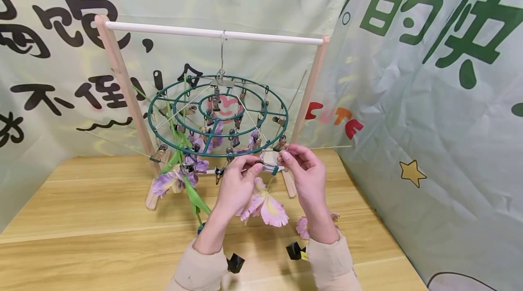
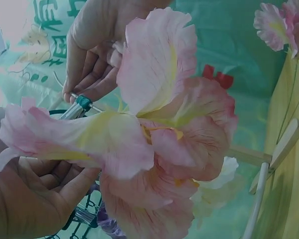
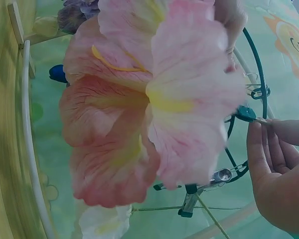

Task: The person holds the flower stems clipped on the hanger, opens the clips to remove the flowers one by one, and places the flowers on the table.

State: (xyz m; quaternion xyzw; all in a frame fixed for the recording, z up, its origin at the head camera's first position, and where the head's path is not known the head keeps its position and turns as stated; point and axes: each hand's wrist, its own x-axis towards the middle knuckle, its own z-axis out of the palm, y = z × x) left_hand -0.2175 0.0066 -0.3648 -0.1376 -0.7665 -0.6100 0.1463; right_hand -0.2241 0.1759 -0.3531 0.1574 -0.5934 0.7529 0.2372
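Observation:
My left hand [image 1: 239,182] grips a metal clip [image 1: 269,168] with green tips, which hangs from the lower right rim of a round green drying hanger [image 1: 218,155]. At the clip's tip my right hand [image 1: 306,173] pinches a thin flower stem [image 2: 93,106] between thumb and fingers. A pink artificial flower [image 1: 269,207] with yellow centres hangs below the clip. Its petals fill much of both wrist views and cover part of the left hand. Whether the clip's jaws hold the stem, I cannot tell.
The hanger hooks over the white bar [image 1: 175,30] of a wooden stand [image 1: 126,86]. Purple flowers [image 1: 165,183] with green leaves hang at its left, among several clips. Another pink flower [image 1: 302,227] is beside the right forearm, over the wooden table [image 1: 81,218]. Printed cloth [image 1: 408,77] encloses the back and sides.

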